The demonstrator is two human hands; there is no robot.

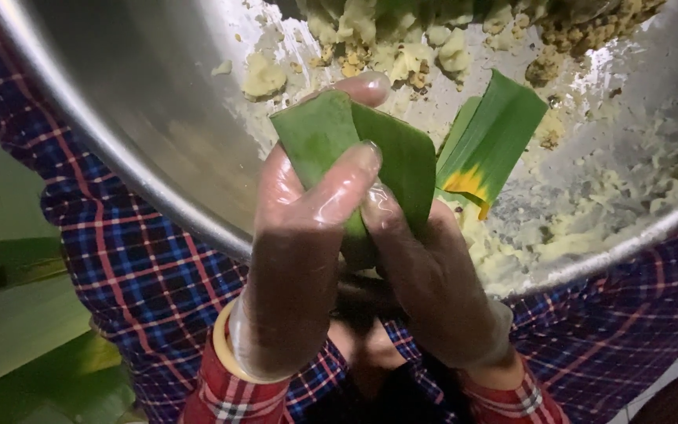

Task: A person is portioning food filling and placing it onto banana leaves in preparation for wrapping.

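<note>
Both gloved hands grip a folded green leaf (355, 149) over a big metal bowl (143, 118); the left hand (300, 259) pinches its front with thumb and fingers; the right hand (433, 290) clasps it from behind; a second leaf (488, 141), yellow at one tip, lies in the bowl among pale yellow mash (402, 47); checked cloth (127, 259) lies beneath.

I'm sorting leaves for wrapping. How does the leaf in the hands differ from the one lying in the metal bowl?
The held leaf is folded and pinched by the left hand and right hand; the loose leaf lies free in the bowl. The held leaf looks evenly green; the loose leaf has a yellow patch. Both are green strips.
</note>
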